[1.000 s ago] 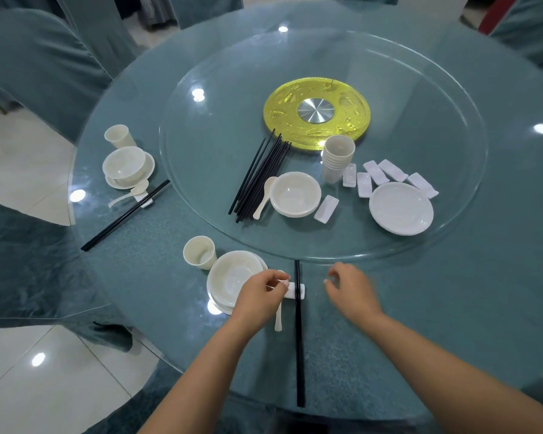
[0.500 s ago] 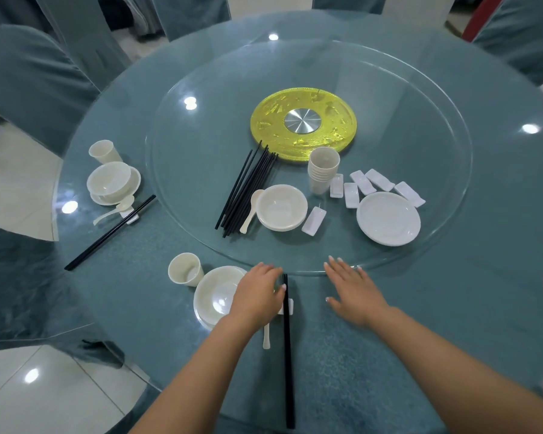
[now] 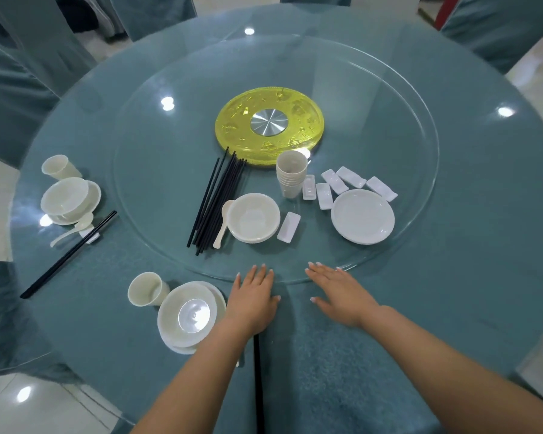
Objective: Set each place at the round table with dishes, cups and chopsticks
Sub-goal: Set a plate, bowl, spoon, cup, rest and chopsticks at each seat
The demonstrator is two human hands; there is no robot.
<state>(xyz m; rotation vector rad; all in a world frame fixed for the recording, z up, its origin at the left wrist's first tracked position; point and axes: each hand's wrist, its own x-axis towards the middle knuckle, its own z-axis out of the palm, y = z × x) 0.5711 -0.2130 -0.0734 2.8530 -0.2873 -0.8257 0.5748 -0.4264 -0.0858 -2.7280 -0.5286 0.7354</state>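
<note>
head view: both hands are laid flat, palms down, fingers straight and slightly spread, and nothing is held. left hand [image 3: 254, 298] is placed at the near rim of the glass turntable [image 3: 420, 189], its fingertips at that edge, and the top of a black chopstick pair [image 3: 257, 380] is covered by it. right hand [image 3: 339, 294] is laid just beside it, fingertips likewise at the rim, on bare tablecloth [image 3: 452, 324]. a set place is seen just left of the left hand: stacked bowl and plate [image 3: 190, 317] with a cup [image 3: 146, 292] beside them. a second set place [image 3: 68, 198] is seen at the far left edge. on the turntable are grouped loose chopsticks [image 3: 215, 202], a bowl [image 3: 254, 217] with a spoon [image 3: 223, 225], stacked cups [image 3: 291, 177], white rests [image 3: 347, 183] and plates [image 3: 362, 216]. open cloth is shown to the right of the right hand, up to the table edge.
</note>
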